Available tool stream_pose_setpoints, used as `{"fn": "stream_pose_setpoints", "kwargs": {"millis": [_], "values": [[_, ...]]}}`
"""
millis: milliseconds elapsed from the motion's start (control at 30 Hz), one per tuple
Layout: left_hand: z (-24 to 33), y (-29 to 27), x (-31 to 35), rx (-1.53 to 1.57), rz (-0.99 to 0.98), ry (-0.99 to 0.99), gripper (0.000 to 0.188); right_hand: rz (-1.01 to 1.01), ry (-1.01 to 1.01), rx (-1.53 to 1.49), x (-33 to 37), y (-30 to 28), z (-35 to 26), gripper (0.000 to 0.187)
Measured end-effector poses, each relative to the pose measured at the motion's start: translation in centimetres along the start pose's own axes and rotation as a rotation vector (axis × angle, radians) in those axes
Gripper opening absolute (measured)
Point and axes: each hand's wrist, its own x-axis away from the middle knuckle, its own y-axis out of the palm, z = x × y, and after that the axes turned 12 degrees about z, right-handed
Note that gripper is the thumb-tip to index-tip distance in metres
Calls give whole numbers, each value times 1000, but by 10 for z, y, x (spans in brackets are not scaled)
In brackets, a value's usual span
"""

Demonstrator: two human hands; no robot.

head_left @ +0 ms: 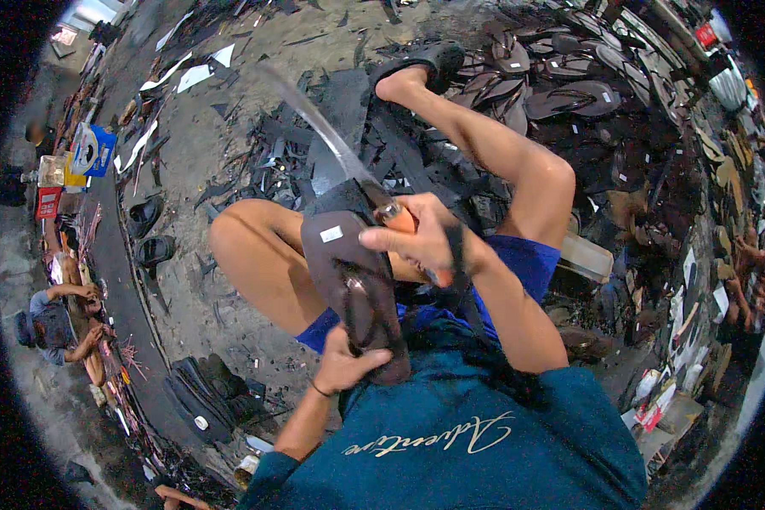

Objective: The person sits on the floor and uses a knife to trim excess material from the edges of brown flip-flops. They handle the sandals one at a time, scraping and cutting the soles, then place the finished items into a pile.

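Head view showed a person with bent, bare knees spread, in blue shorts (523, 263) and a teal shirt (467, 450) with pale script, working above a littered floor (204, 289). The two hands were apart from each other, each closed on something. The left hand (348, 361) gripped the near end of a dark brown sandal (348, 293), its thumb pressed over the top; the sandal lay lengthwise in front of the body, between the thighs, with its thong strap facing up and a small white label (331, 233) near its far end. The right hand (427, 231) was clamped around the orange handle of a knife (353, 161), whose long, curved blade, somewhat blurred, pointed away toward the upper left. That hand's thumb was beside the sandal's right edge; whether it touched could not be told.

Beyond the knees, black scraps (272, 161) and a dark flat sheet (342, 119) covered part of the floor, near a black clog (438, 64) on the person's foot. Many similar sandals (569, 98) were heaped at the upper right. A pair of black clogs (149, 231) rested on the left, and farther out were a blue box (98, 149) and a co-worker (55, 314) in a grey shirt.
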Motion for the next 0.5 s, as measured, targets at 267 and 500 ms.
{"fn": "stream_pose_setpoints", "kwargs": {"millis": [267,500], "values": [[107,-48,-105,383,461,11,34,539,-757,273,55,20,26,27],[120,-57,-68,309,638,-250,39,336,-534,301,126,23,88,31]]}}
